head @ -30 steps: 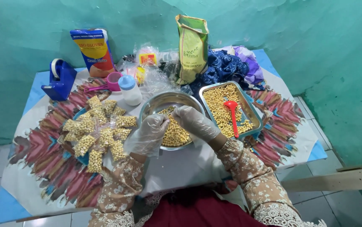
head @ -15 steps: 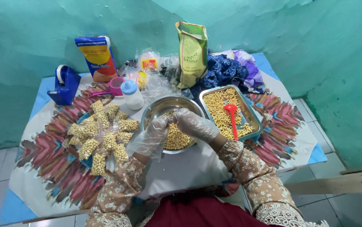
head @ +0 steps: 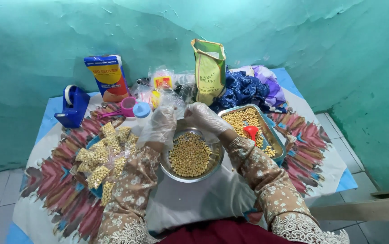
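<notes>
Table (head: 194, 208): covered with a white sheet and a cloth of red and blue zigzag pattern; everything stands on it.
Metal tray (head: 273, 135): at 3 o'clock from the bowl, holding pale round beans and a small red scoop (head: 251, 132).
Round metal bowl (head: 190, 156): in the middle, about half full of the same beans; this is where the work is centred.
Filled packets (head: 102, 158): a heap of small clear bags of beans, at 9 o'clock from the bowl.
Left hand (head: 160, 124): in a thin clear glove, above the bowl's rim at 11 o'clock; the fingers are bent together, seemingly around clear plastic, but what exactly they hold I cannot tell.
Right hand (head: 206, 117): also gloved, at 1 o'clock of the bowl, close to the left; fingers curled narrow, the content not visible.
Step in hand: I judge that a small bag is being prepared or opened over the bowl for filling.
Next move calls for: keeping the bag's mouth open and steady above the beans, so that none spill on the cloth.
</notes>
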